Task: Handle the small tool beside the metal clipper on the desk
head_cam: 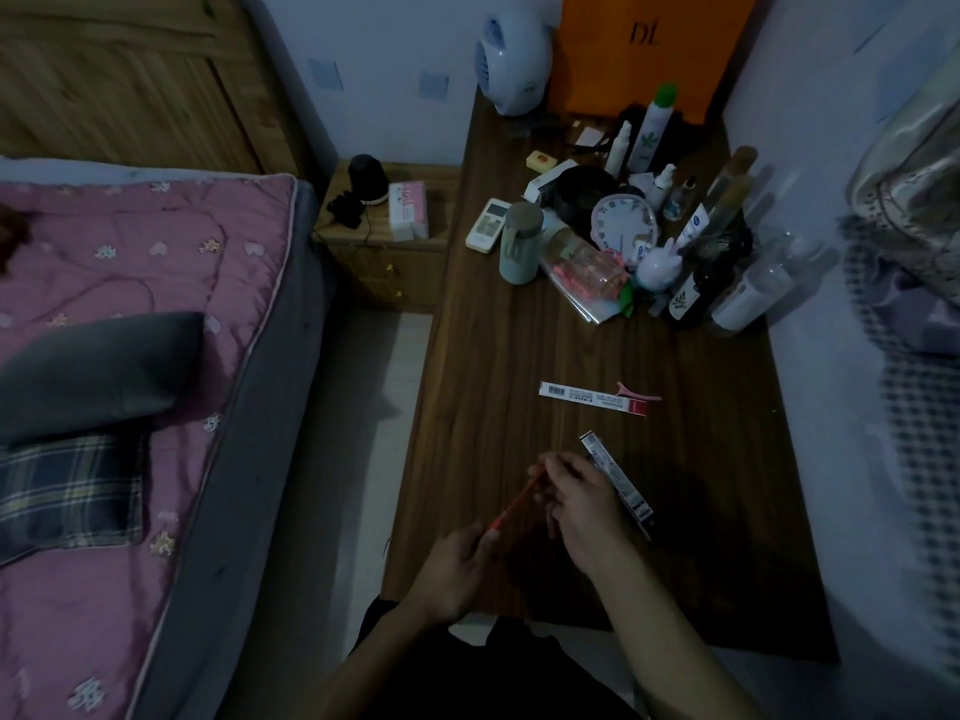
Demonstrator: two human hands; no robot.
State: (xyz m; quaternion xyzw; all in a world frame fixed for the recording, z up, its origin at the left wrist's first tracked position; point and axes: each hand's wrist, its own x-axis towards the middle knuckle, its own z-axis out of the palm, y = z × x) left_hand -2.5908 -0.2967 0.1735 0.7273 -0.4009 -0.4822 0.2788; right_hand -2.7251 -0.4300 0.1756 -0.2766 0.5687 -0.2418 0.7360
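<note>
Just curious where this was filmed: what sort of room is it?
Most likely a bedroom: a bed with a pink quilted cover, a small wooden bedside cabinet, and a dark wooden table crowded with toiletry bottles.

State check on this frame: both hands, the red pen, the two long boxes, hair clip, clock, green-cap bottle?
left hand: pinches the lower end of the red pen
right hand: pinches the pen's upper end
red pen: held between both hands, tilted, above the desk
near box: lying flat beside right hand
far box: lying flat
pink hair clip: lying at far box
clock: leaning, face up
green-cap bottle: upright, capped
</note>
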